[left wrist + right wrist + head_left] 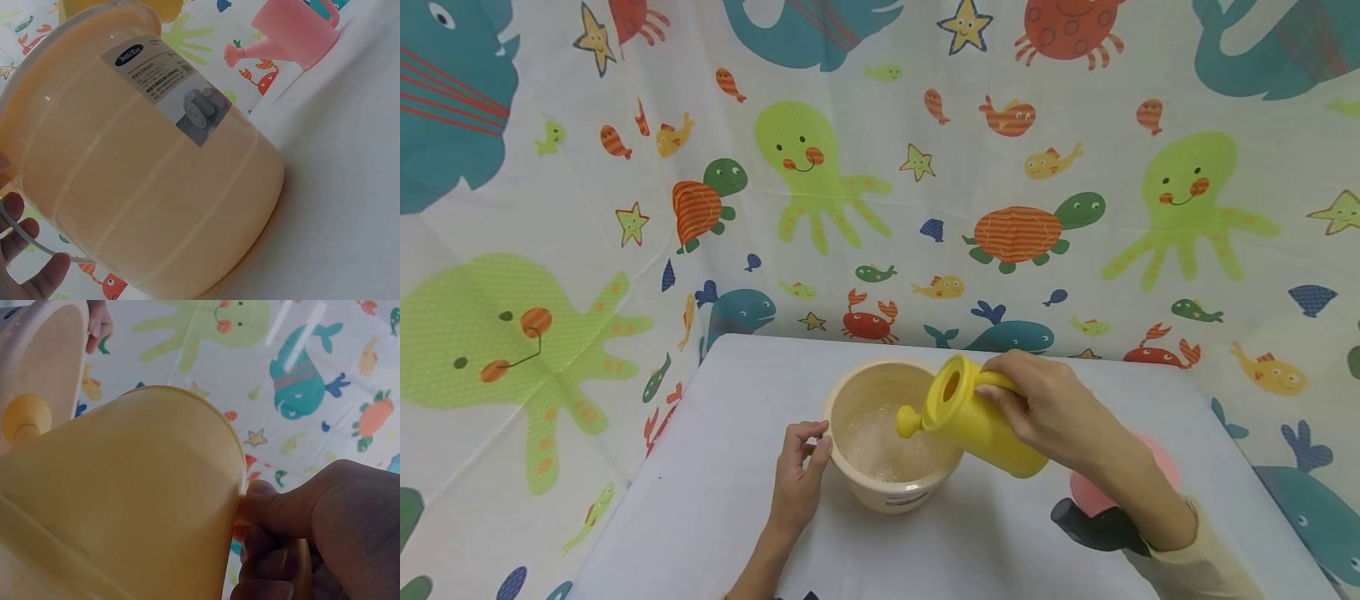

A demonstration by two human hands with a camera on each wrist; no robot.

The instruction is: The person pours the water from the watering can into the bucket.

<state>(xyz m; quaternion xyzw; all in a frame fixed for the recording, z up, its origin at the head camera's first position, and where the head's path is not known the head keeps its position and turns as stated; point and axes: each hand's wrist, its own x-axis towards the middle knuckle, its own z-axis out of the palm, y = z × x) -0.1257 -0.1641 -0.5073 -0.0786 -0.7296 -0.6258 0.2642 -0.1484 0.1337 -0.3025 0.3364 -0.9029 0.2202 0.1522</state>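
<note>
A cream bucket (868,497) stands upright on the table, with rippled, bubbly water (880,446) inside. My right hand (1048,408) grips the handle of a yellow watering can (985,429), its fingers curled round it in the right wrist view. The can is tipped left, and its round spout head (908,422) is over the bucket's opening. At the bucket's left side, my left hand (801,475) is up against the rim. Its fingers and thumb are around the thin bail handle (28,236) in the left wrist view.
A pink watering can (290,34) stands on the white table (737,400) to the right, partly hidden under my right forearm in the head view. A dark device (1093,525) sits by my right wrist. Behind the table hangs a sea-animal printed cloth (850,292).
</note>
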